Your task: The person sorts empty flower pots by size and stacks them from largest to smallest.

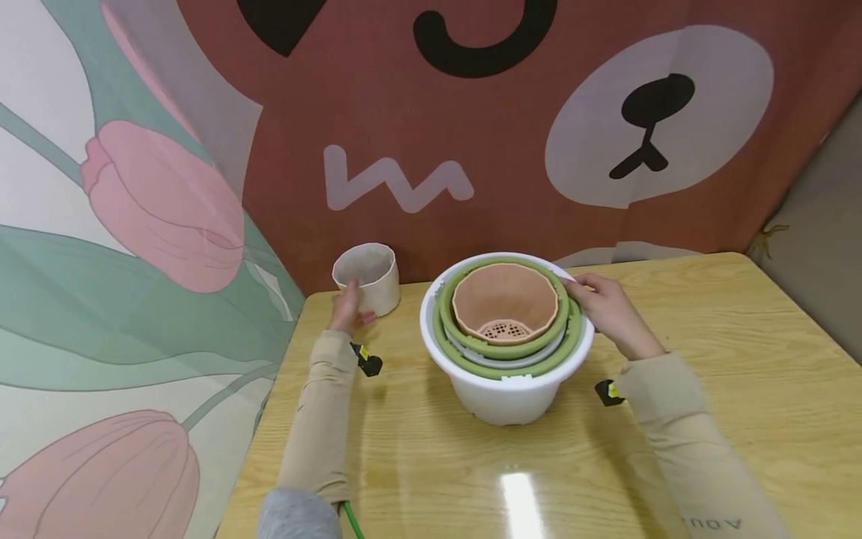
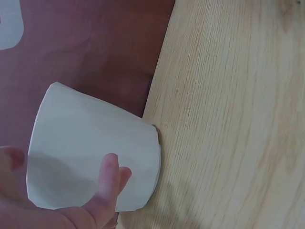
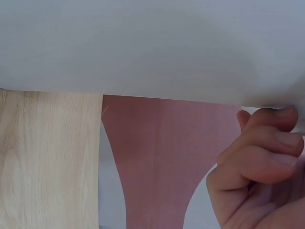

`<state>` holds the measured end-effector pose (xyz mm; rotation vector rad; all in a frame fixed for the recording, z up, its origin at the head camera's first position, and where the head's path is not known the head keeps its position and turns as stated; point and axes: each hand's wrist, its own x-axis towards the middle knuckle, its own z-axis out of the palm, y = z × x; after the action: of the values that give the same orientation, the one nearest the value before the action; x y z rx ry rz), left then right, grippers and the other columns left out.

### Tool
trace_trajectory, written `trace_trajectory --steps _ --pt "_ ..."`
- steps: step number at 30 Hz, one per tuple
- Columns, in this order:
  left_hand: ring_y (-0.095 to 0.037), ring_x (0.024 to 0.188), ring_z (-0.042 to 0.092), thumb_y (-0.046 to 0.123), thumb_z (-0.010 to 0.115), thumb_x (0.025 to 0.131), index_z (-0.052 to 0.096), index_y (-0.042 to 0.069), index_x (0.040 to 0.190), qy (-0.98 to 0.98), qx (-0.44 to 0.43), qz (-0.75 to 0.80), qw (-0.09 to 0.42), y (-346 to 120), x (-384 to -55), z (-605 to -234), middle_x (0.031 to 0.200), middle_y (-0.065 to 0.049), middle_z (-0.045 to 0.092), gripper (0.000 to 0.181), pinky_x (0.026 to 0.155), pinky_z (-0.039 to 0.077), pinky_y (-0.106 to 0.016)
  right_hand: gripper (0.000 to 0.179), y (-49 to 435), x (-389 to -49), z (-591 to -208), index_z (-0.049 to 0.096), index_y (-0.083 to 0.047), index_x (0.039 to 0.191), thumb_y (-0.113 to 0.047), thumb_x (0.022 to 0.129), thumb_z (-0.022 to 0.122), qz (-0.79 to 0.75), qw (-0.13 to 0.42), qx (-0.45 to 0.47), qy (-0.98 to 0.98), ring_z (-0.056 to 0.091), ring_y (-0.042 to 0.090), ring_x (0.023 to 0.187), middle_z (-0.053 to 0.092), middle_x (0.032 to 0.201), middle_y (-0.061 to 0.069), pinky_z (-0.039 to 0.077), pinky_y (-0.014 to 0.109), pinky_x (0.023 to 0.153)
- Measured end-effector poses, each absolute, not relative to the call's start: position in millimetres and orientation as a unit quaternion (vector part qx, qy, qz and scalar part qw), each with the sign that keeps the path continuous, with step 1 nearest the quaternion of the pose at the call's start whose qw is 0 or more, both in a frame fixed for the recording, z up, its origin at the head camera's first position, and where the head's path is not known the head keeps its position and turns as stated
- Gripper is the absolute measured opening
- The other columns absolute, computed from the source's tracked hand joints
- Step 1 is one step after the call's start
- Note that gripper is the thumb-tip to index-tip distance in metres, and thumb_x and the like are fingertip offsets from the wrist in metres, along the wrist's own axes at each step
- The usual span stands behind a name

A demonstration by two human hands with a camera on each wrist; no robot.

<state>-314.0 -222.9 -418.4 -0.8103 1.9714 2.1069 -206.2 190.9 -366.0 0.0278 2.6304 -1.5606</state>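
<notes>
A small white flower pot (image 1: pixel 382 292) stands at the back left of the table, by the curtain. My left hand (image 1: pixel 346 308) is at its near side, thumb over the rim and fingers loosely extended along the wall in the left wrist view. At the middle of the table is a large white flower pot (image 1: pixel 505 397) with several pots nested in it: green-rimmed pots (image 1: pixel 569 340), a greyish one between, and a peach pot (image 1: pixel 505 296) with a perforated bottom innermost. My right hand (image 1: pixel 609 311) grips the large pot's right rim, fingers curled below it in the right wrist view.
The wooden table (image 1: pixel 727 359) ends against a curtain (image 1: pixel 505 165) printed with a bear face. A floral curtain (image 1: pixel 135 314) hangs along the left side. Small black devices (image 1: pixel 367 361) sit on both wrists. Light glares on the table's near part.
</notes>
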Motion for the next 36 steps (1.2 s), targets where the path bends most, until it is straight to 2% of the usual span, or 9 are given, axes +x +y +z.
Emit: trace_trajectory --steps 4,7,10,12,15,18,25,30,36 --pt "-0.049 0.128 0.046 0.043 0.036 0.099 0.006 0.013 0.154 0.655 -0.265 0.704 0.073 -223 -316 -420 0.155 -0.019 0.022 0.070 0.084 0.057 -0.035 0.057 190 -207 -367 0.055 0.000 0.121 -0.051 0.099 0.040 -0.508 0.038 0.012 0.861 0.063 0.006 0.065 0.064 0.092 0.009 0.055 0.027 0.059" --pt "-0.049 0.127 0.046 0.041 0.037 0.099 0.013 0.010 0.153 0.651 -0.267 0.707 0.071 -224 -316 -423 0.153 -0.019 0.026 0.067 0.067 0.058 -0.030 0.058 189 -207 -367 0.055 0.000 0.120 -0.052 0.099 0.039 -0.509 0.040 0.013 0.860 0.063 0.006 0.065 0.064 0.093 0.010 0.055 0.026 0.059" --pt "-0.049 0.126 0.047 0.040 0.037 0.099 0.015 0.008 0.151 0.646 -0.268 0.712 0.066 -224 -316 -425 0.152 -0.020 0.025 0.065 0.058 0.057 -0.026 0.058 188 -207 -367 0.054 0.000 0.120 -0.052 0.099 0.039 -0.509 0.042 0.014 0.859 0.063 0.006 0.065 0.064 0.095 0.011 0.055 0.027 0.059" --pt "-0.048 0.125 0.049 0.039 0.037 0.100 0.016 0.008 0.151 0.645 -0.271 0.712 0.061 -224 -317 -426 0.151 -0.019 0.025 0.064 0.059 0.058 -0.026 0.057 187 -207 -366 0.054 -0.001 0.120 -0.052 0.099 0.039 -0.509 0.043 0.015 0.859 0.063 0.006 0.065 0.064 0.096 0.012 0.056 0.027 0.059" --pt "-0.046 0.122 0.051 0.038 0.037 0.100 0.016 0.008 0.151 0.641 -0.277 0.714 0.051 -224 -321 -429 0.151 -0.017 0.025 0.063 0.077 0.060 -0.034 0.058 187 -207 -366 0.054 0.000 0.121 -0.052 0.099 0.039 -0.509 0.041 0.013 0.860 0.063 0.006 0.065 0.064 0.095 0.011 0.055 0.027 0.059" --pt "-0.041 0.116 0.055 0.037 0.039 0.100 0.019 0.005 0.149 0.640 -0.277 0.716 0.032 -224 -325 -435 0.149 -0.016 0.027 0.062 0.091 0.056 -0.038 0.058 187 -207 -365 0.055 0.000 0.122 -0.051 0.099 0.040 -0.510 0.040 0.014 0.859 0.063 0.006 0.064 0.064 0.091 0.008 0.055 0.027 0.058" --pt "-0.028 0.074 0.070 0.029 0.045 0.098 0.038 -0.003 0.138 0.645 -0.258 0.718 -0.039 -227 -324 -438 0.138 -0.022 0.039 0.052 0.070 0.061 -0.030 0.058 186 -207 -365 0.055 0.000 0.122 -0.051 0.099 0.040 -0.512 0.042 0.017 0.858 0.063 0.007 0.064 0.064 0.091 0.007 0.055 0.027 0.058" --pt "-0.019 0.063 0.070 0.024 0.039 0.100 0.040 -0.004 0.140 0.646 -0.253 0.719 -0.037 -228 -316 -430 0.143 -0.025 0.039 0.049 0.074 0.060 -0.030 0.058 188 -207 -366 0.055 -0.001 0.122 -0.052 0.099 0.040 -0.511 0.041 0.018 0.859 0.063 0.007 0.064 0.064 0.090 0.006 0.055 0.027 0.058" --pt "-0.018 0.058 0.070 0.022 0.039 0.099 0.042 -0.008 0.137 0.645 -0.251 0.720 -0.044 -231 -315 -432 0.132 -0.032 0.046 0.049 0.071 0.060 -0.030 0.059 190 -208 -367 0.055 -0.001 0.121 -0.053 0.098 0.039 -0.512 0.039 0.017 0.858 0.063 0.007 0.063 0.063 0.089 0.005 0.055 0.028 0.058"
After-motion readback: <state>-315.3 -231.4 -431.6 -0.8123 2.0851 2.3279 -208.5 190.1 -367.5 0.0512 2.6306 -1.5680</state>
